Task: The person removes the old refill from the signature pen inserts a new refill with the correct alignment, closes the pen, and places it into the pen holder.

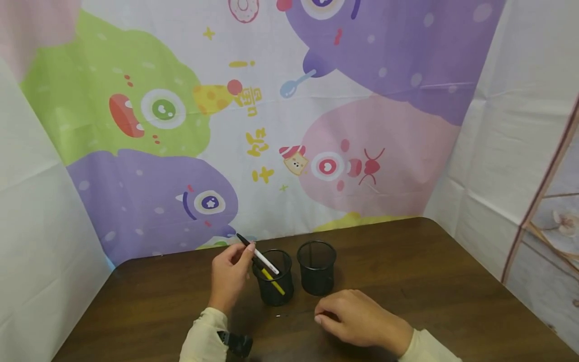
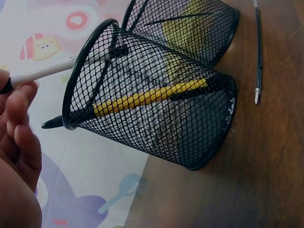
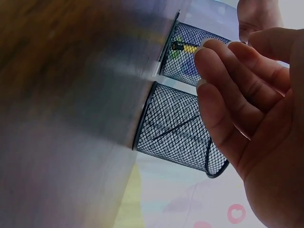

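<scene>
My left hand (image 1: 229,274) pinches a white pen (image 1: 266,260) with a black end, holding it slanted over the left black mesh pen cup (image 1: 276,293). The pen's lower end reaches inside the rim in the left wrist view. A yellow pen (image 2: 149,96) with a black end leans inside that same cup. Above the table's front part, my right hand (image 1: 357,318) has loosely bent fingers with nothing between them, as the right wrist view shows. Near its fingertips, a thin dark pen refill (image 2: 259,52) with a metallic tip lies on the table in front of the cups.
A second black mesh cup (image 1: 318,274) stands upright just right of the first. The brown wooden table (image 1: 181,286) meets a cartoon-print cloth (image 1: 267,211) at the back. White cloth hangs at both sides. A black strap device (image 1: 237,343) sits on my left wrist.
</scene>
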Motion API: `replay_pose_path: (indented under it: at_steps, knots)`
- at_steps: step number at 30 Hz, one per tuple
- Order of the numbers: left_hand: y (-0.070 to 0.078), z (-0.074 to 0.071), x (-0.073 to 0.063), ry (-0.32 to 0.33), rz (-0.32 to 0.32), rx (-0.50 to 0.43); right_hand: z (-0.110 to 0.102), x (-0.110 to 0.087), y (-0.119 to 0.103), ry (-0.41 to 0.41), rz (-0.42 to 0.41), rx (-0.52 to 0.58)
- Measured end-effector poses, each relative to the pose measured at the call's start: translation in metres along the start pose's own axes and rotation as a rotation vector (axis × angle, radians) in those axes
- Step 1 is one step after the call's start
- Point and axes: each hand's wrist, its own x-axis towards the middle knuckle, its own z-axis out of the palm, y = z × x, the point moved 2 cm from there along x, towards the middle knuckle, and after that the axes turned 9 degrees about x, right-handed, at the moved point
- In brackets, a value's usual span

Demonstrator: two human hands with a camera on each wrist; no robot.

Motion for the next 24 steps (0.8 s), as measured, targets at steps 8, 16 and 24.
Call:
replay_pose_path:
  at_steps: [8,16,24]
  knots:
    - [0.017,-0.006,-0.012,-0.002,-0.042,0.01,0.001,0.001,-0.002,-0.011,-0.009,0.0]
    - [-0.001,-0.002,-0.013,-0.046,0.023,0.043,0.0,0.001,-0.001,-0.025,0.016,0.024]
    - [-0.016,-0.001,-0.011,-0.085,0.023,0.018,0.0,0.0,-0.001,-0.03,0.023,0.025]
